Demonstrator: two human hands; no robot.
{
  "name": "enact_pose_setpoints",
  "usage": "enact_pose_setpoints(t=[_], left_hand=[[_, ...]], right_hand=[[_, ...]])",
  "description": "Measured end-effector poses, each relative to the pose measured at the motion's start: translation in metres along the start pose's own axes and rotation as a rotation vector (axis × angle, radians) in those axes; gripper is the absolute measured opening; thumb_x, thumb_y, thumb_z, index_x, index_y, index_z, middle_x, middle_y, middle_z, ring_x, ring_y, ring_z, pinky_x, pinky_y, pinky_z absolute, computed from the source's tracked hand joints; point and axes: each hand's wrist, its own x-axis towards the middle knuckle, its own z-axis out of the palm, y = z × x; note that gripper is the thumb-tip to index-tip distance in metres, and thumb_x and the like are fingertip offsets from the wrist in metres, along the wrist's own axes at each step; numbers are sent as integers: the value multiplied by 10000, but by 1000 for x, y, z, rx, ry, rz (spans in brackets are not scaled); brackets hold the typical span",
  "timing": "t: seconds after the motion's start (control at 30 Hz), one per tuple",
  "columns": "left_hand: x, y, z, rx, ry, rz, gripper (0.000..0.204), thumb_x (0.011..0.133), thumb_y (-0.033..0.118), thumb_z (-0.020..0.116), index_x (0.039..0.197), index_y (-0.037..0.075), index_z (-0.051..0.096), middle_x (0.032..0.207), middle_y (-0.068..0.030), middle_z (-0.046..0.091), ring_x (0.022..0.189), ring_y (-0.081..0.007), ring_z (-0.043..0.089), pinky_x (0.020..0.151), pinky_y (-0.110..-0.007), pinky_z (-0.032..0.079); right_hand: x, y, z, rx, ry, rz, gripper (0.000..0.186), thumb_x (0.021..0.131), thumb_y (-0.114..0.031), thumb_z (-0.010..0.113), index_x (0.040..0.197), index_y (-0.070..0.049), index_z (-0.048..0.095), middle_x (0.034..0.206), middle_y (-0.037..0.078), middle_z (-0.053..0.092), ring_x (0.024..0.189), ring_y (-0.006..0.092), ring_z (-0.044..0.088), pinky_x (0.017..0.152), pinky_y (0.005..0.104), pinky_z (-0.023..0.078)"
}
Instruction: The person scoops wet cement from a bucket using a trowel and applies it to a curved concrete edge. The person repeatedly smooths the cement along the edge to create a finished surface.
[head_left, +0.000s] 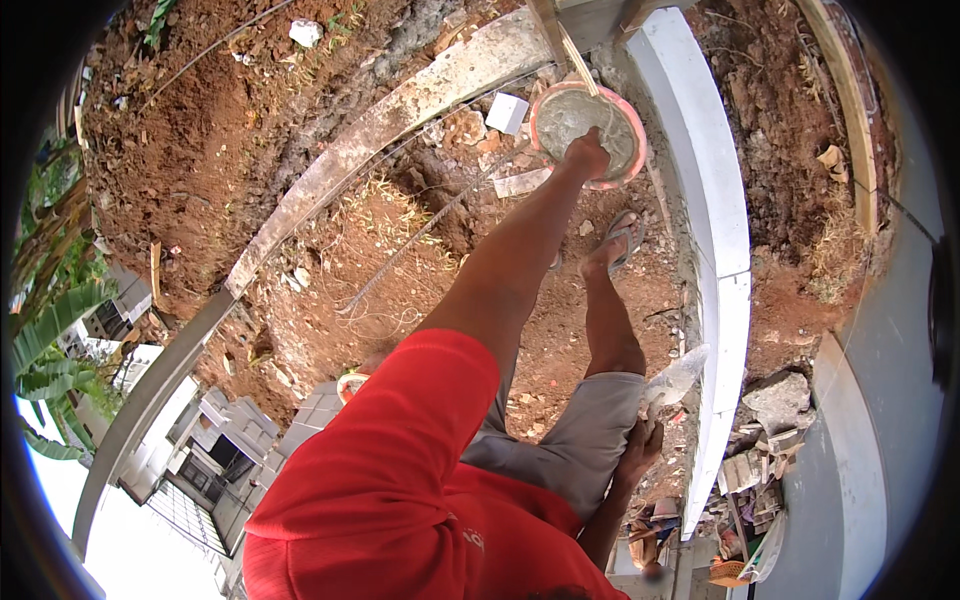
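Nearest the camera, the right hand hangs low beside the thigh of the grey shorts, fingers wrapped tight around the handle of a trowel, whose mortar-smeared blade points up toward the white block wall just to its right. Beyond it a bare leg runs down to a sandalled foot planted on loose red soil, near the wall's base. The left arm reaches out long and nearly straight from the red sleeve, with the person bent well forward, and the left hand sits at the near rim of a round orange basin, down in the grey mortar that fills it. Whether its fingers are spread or curled cannot be told, since they sink into the mix. A wooden stick leans across the basin's far edge, and a white block lies just to its left on the dirt. The risks look plain enough: so much weight thrown forward over one foot on crumbly ground could cause a slip, pressure on the rim could tip the basin and spill the mortar, and the raised trowel blade could scrape the wall or drop its load.
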Motion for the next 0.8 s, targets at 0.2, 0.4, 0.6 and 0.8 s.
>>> enact_pose_setpoints(t=[0.2, 0.4, 0.6, 0.8], left_hand=[[-5, -7, 14, 35, 77, 52, 551, 944, 209, 575, 1480, 100, 512, 1140, -311, 725, 1053, -494, 713, 959, -558, 558], [6, -17, -6, 73, 39, 94, 589, 909, 174, 594, 1488, 93, 523, 1158, -317, 726, 1118, -474, 705, 982, -528, 566], [30, -38, -34, -89, -58, 152, 594, 924, 226, 606, 1495, 90, 523, 1106, -315, 733, 1075, -478, 713, 972, -537, 563], [40, -63, -87, -75, -183, 241, 563, 1005, 256, 535, 1528, 64, 455, 1029, -226, 748, 927, -329, 748, 843, -444, 592]], right_hand=[[35, -55, 34, -264, -96, -69, 294, 983, -261, 697, 930, 17, 616, 763, 138, 555, 709, 234, 482, 688, 429, 452], [107, -134, 60, -291, -279, -263, 267, 977, -195, 651, 1130, 23, 668, 997, 241, 679, 971, 391, 654, 877, 479, 490], [188, -165, 107, -370, -391, -183, 413, 944, -310, 604, 1200, 7, 674, 1036, 288, 721, 1000, 466, 684, 914, 511, 505], [285, -181, 190, -691, -446, -280, 522, 963, -377, 600, 1347, -32, 677, 1215, 281, 729, 1170, 465, 684, 1015, 514, 511]])
